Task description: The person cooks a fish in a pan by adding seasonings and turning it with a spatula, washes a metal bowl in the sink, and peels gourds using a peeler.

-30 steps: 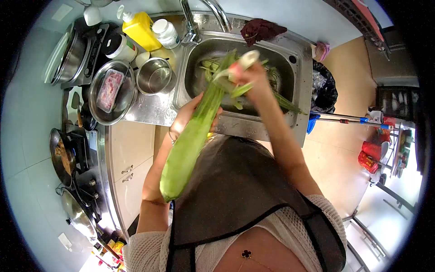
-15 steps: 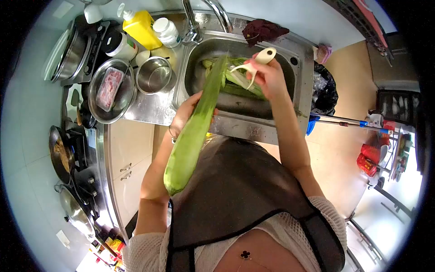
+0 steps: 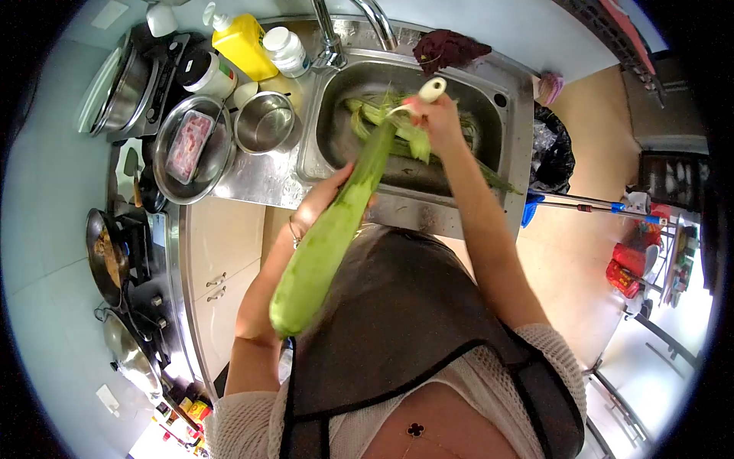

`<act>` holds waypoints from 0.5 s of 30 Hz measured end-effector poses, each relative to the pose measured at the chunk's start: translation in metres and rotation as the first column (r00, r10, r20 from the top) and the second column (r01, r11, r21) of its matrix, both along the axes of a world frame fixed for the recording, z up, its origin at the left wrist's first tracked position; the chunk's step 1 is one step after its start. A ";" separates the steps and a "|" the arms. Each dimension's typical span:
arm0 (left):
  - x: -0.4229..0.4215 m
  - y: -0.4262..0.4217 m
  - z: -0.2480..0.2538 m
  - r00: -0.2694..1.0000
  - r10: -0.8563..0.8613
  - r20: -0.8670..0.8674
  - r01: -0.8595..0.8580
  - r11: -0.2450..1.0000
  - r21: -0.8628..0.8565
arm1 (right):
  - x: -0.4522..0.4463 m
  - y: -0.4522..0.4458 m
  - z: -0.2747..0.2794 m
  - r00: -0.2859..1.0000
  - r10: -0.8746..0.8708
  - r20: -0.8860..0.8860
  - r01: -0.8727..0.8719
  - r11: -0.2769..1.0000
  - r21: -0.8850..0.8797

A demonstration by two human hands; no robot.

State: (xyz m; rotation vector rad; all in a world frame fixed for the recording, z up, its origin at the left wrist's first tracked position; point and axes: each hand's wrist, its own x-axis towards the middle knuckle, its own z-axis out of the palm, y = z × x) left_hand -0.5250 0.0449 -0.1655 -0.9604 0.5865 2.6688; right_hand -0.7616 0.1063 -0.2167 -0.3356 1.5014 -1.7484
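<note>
A long green gourd (image 3: 325, 249) slants from near my apron up over the sink; its lower part is pale and the upper end darker green. My left hand (image 3: 325, 195) is wrapped round its middle, some fingers hidden beneath it. A white peeler (image 3: 433, 89) is in my right hand (image 3: 440, 122), its head at the gourd's upper end. A strip of peel (image 3: 417, 143) hangs just below the peeler. More green peelings (image 3: 359, 122) lie in the steel sink (image 3: 325, 145).
Left of the sink stand a steel pot (image 3: 264, 122), a bowl (image 3: 218, 173) with packed meat (image 3: 189, 145), a yellow bottle (image 3: 248, 47) and a white jar (image 3: 286, 52). Behind the sink are the faucet (image 3: 329, 42) and a dark cloth (image 3: 449, 50). A black bag (image 3: 554, 153) hangs right.
My right hand has brought the peeler from beside the gourd onto its upper end, and a peel strip now hangs there. The gourd's lower end has shifted slightly down and left.
</note>
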 end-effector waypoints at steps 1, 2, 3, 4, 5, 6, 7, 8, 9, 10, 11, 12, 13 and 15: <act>0.007 0.003 -0.006 1.000 -0.003 0.005 0.003 0.998 0.063 | -0.045 0.003 -0.069 0.977 0.062 0.206 -0.071 0.997 0.035; 0.008 0.005 -0.006 0.999 -0.024 0.029 0.022 0.999 0.041 | -0.076 0.006 -0.122 0.910 0.117 0.398 -0.149 0.987 0.052; 0.007 0.008 -0.006 0.998 -0.042 0.051 0.041 0.999 0.024 | -0.068 0.002 -0.113 0.912 0.118 0.393 -0.149 0.988 0.050; 0.007 0.010 -0.002 0.998 -0.041 0.045 0.040 0.999 0.024 | -0.052 -0.001 -0.094 0.994 0.015 -0.106 0.035 0.891 0.452; 0.006 0.014 0.006 0.996 -0.001 0.091 -0.006 0.997 0.083 | -0.044 0.000 -0.076 0.810 0.106 -0.577 0.376 0.661 0.649; 0.009 0.018 0.015 0.988 0.029 0.150 -0.051 0.988 0.144 | -0.047 0.012 -0.064 0.814 0.107 -0.571 0.377 0.651 0.659; 0.015 0.017 0.023 0.999 0.044 0.026 -0.047 0.990 0.130 | -0.055 0.021 -0.052 0.699 0.234 -0.676 0.451 0.590 0.670; 0.016 0.014 0.031 0.999 0.048 0.026 -0.051 0.991 0.126 | -0.061 0.024 -0.040 0.558 0.366 -0.745 0.526 0.539 0.658; 0.018 0.012 0.039 0.997 0.068 0.025 -0.068 0.998 0.015 | -0.061 0.025 -0.031 0.559 0.367 -0.744 0.522 0.540 0.659; 0.019 0.010 0.042 0.996 0.086 0.017 -0.083 0.992 -0.100 | -0.063 0.025 -0.022 0.474 0.330 -0.816 0.526 0.637 0.563; 0.017 0.009 0.038 0.985 0.146 0.098 -0.134 0.984 -0.118 | -0.063 0.026 -0.014 0.389 0.282 -0.877 0.516 0.722 0.461; 0.014 0.006 0.038 0.985 0.147 0.094 -0.136 0.984 -0.119 | -0.062 0.025 -0.003 0.385 0.282 -0.879 0.517 0.723 0.458; 0.011 0.004 0.037 0.983 0.160 0.085 -0.146 0.977 -0.153 | -0.060 0.023 0.007 0.438 0.205 -0.876 0.526 0.732 0.434; 0.007 0.000 0.033 0.983 0.162 0.082 -0.144 0.971 -0.191 | -0.044 0.021 0.014 0.343 0.360 -0.868 0.381 0.791 0.479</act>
